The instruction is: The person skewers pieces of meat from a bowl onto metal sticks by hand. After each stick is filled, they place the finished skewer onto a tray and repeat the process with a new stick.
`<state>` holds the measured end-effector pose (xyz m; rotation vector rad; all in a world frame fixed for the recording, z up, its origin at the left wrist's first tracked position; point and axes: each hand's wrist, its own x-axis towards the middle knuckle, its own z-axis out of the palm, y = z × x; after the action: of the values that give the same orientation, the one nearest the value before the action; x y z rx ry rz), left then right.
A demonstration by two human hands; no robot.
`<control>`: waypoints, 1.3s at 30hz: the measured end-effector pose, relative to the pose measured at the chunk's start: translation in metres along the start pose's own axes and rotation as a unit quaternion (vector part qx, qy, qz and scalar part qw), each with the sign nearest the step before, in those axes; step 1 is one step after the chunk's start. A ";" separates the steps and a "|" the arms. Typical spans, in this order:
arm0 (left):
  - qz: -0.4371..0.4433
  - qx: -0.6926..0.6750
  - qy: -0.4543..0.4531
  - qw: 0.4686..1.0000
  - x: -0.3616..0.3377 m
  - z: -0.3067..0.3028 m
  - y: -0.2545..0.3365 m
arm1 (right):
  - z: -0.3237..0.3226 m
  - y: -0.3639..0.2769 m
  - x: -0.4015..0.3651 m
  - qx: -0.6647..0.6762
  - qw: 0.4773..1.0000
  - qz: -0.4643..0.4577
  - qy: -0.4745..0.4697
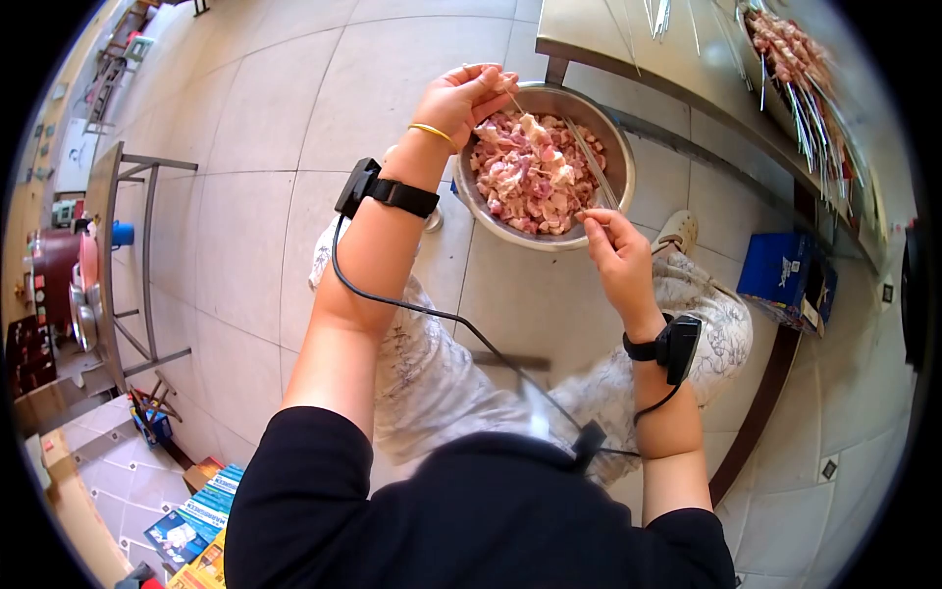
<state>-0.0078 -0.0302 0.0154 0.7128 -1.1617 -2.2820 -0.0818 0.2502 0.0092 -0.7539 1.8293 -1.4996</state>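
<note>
A round metal bowl holds a heap of raw cut meat. Several thin metal skewers lean inside it on the right. At the bowl's upper left edge, my left hand pinches a small piece of meat, with a thin skewer tip beside its fingers. My right hand is at the lower right rim, thumb and fingertips pressed together on something too small to make out, close to the lower ends of the skewers.
A metal table at the upper right bears loose skewers and a pile of skewered meat. A blue box stands on the floor at right. Another table frame and colourful boxes are at left.
</note>
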 end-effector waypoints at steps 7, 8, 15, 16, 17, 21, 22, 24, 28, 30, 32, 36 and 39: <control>0.014 -0.007 0.026 1.000 -0.001 0.004 0.000 | 0.003 -0.004 0.000 -0.017 1.000 -0.010 0.007; 0.018 -0.009 0.028 0.999 0.000 0.004 0.000 | 0.003 -0.005 0.000 -0.027 0.999 -0.017 0.008; 0.020 0.014 0.033 0.999 0.001 0.006 -0.003 | 0.002 -0.002 0.001 -0.052 0.998 -0.024 0.020; 0.017 0.021 0.034 0.999 0.001 0.007 -0.002 | 0.002 -0.003 0.001 -0.057 0.998 -0.022 0.019; 0.015 0.029 0.035 0.999 0.001 0.008 -0.002 | 0.001 -0.004 0.001 -0.063 0.998 -0.020 0.017; 0.003 0.037 0.024 0.999 0.004 0.004 -0.004 | 0.000 0.001 0.002 -0.060 0.998 -0.026 0.008; -0.002 0.037 0.024 0.999 0.003 0.004 -0.003 | 0.000 0.001 0.002 -0.060 0.998 -0.032 0.008; -0.012 0.036 0.023 0.999 0.002 0.004 -0.001 | 0.001 0.001 0.002 -0.061 0.997 -0.043 0.009; -0.027 0.036 0.022 0.999 0.000 0.004 0.004 | 0.001 0.004 0.002 0.014 1.000 0.008 -0.010; -0.032 0.033 0.016 0.999 0.000 0.003 0.005 | 0.000 -0.002 0.001 0.162 0.979 0.117 -0.046; -0.035 0.026 0.004 0.999 0.001 0.002 0.005 | 0.004 0.000 0.001 0.069 0.997 0.045 -0.010; -0.058 0.016 -0.002 0.998 0.001 0.004 -0.001 | 0.008 0.001 0.002 -0.114 0.985 -0.121 0.038; -0.062 0.012 -0.008 0.998 0.001 0.003 0.001 | 0.006 0.002 0.000 0.063 0.997 0.036 -0.011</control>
<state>-0.0103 -0.0292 0.0173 0.7962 -1.1845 -2.3836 -0.0772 0.2467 0.0064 -0.6352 1.7098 -1.5379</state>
